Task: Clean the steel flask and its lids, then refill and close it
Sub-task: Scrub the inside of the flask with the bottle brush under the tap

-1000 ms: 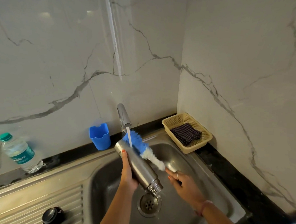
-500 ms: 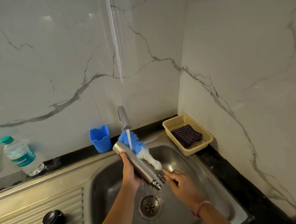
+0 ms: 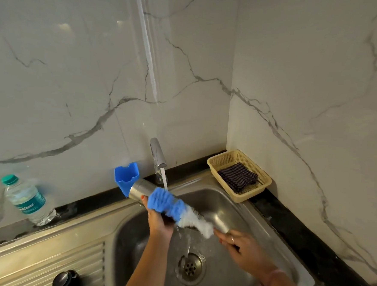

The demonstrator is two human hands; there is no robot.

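While water runs from the tap (image 3: 157, 155), the left hand (image 3: 158, 220) grips the flask (image 3: 140, 189), tilted over the sink (image 3: 225, 203), fingers curled round its body. The right hand (image 3: 243, 250) clasps the brush (image 3: 174, 206) handle, blue-and-white bristles lying against the flask's side.
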